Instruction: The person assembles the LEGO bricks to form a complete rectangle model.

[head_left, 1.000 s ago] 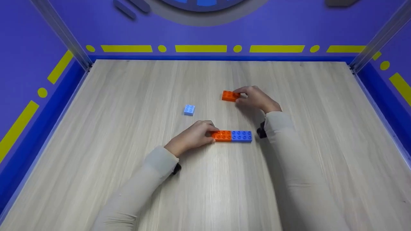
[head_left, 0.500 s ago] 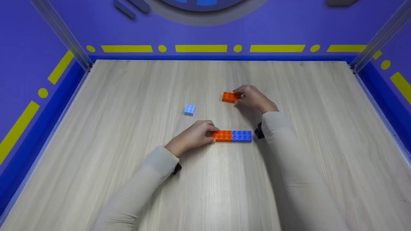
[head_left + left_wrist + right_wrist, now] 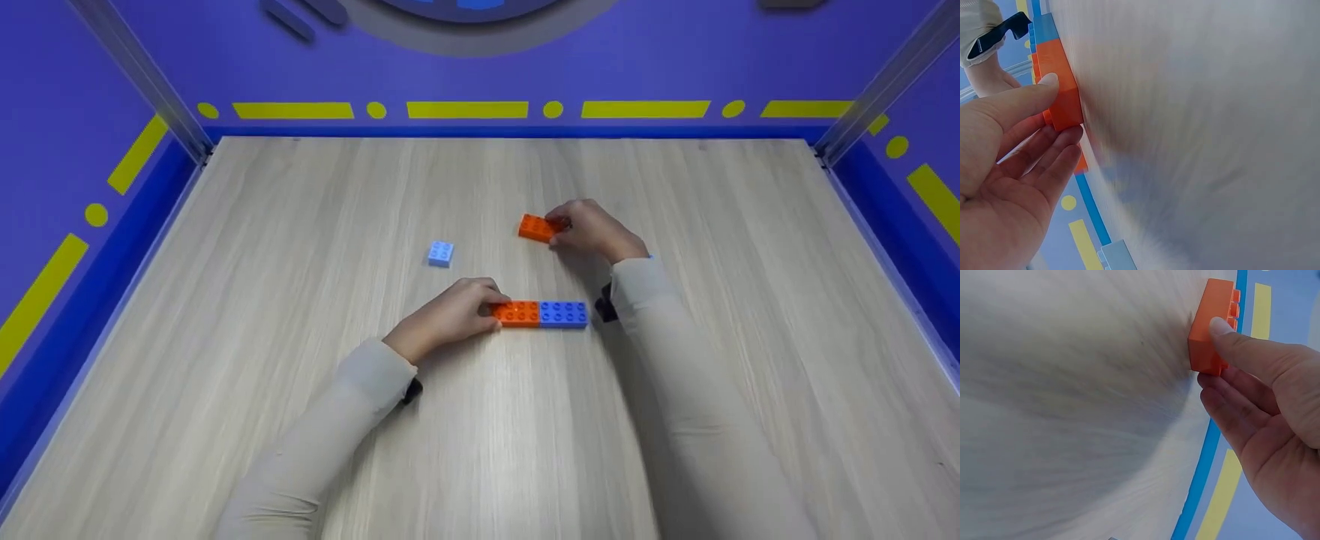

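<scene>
My left hand (image 3: 454,311) pinches the left end of an orange toy building brick (image 3: 523,315) between thumb and fingers. A blue brick (image 3: 563,315) sits end to end with it on the right, making one straight row on the table. Farther back, my right hand (image 3: 596,229) grips the right end of another orange brick (image 3: 534,227), which lies slightly askew. The right wrist view shows the thumb on the side of that brick (image 3: 1210,326), studs facing away from the wood. In the left wrist view the thumb presses the near side of the orange brick (image 3: 1060,79).
A small light blue brick (image 3: 441,253) stands on the wooden table (image 3: 315,225), behind and left of the row. Blue walls (image 3: 465,75) with yellow markings enclose the table at the back and both sides.
The orange brick in my right hand has turned slightly, its right end coming nearer. My left hand keeps its grip on the row. The head view has shifted a little.
</scene>
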Motion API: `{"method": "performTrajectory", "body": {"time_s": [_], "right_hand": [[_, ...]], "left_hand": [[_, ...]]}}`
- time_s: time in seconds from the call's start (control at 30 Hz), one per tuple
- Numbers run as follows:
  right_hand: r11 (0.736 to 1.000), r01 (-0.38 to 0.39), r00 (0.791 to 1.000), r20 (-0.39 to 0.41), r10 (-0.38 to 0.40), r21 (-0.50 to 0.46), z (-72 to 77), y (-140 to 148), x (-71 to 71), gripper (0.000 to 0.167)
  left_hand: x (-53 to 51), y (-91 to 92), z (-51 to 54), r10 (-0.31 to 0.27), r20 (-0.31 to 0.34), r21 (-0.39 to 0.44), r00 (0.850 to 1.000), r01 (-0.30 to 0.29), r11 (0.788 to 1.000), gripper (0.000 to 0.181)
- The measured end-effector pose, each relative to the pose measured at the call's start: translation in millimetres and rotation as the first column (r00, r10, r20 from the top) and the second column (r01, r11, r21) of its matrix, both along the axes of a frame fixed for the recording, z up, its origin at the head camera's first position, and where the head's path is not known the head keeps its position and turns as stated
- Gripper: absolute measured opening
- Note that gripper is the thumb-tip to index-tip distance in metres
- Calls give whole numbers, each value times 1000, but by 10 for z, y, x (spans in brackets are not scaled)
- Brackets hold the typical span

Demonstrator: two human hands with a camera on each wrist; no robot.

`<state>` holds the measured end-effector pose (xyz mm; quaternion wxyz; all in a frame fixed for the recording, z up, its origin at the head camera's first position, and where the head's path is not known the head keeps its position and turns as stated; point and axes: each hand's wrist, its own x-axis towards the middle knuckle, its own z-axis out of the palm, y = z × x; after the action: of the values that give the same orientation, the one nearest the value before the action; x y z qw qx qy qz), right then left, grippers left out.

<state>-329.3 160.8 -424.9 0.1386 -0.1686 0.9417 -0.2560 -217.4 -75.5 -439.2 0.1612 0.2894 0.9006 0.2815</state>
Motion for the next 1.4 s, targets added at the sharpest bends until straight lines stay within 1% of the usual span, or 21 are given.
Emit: {"method": "performTrajectory", "body": {"time_s": [0.1, 0.23, 0.43, 0.63, 0.73, 0.93, 1.2, 1.4], "right_hand": [[1000, 0, 1000, 12, 0, -4, 10, 10, 13, 43], [1000, -20, 1000, 1, 20, -6, 28, 17, 37, 42], [999, -43, 999, -7, 43, 2, 30, 38, 76, 40], [995, -101, 994, -39, 101, -10, 26, 62, 92, 38], [993, -116, 992, -46, 115, -16, 35, 73, 102, 37], [992, -123, 992, -36, 122, -4, 67, 98, 130, 36], [990, -140, 989, -34, 141, 24, 85, 134, 175, 37], [988, -152, 988, -35, 152, 12, 91, 164, 207, 37]], "left_hand": [[1, 0, 7, 5, 5, -10, 1000, -5, 1000, 37], [3, -3, 7, 10, 5, -9, 1000, -10, 1000, 37], [10, 1, -3, -1, -3, -6, 1000, 1, 1000, 38], [17, 13, 3, -1, 0, 2, 1000, 1, 1000, 37], [17, 16, 3, -2, -1, 0, 1000, 2, 1000, 37], [12, 14, 7, 6, 16, -6, 1000, -6, 1000, 38], [11, 10, 13, 7, 15, -14, 1000, -7, 1000, 38], [11, 9, 19, 11, 20, -19, 1000, -11, 1000, 38]]}}
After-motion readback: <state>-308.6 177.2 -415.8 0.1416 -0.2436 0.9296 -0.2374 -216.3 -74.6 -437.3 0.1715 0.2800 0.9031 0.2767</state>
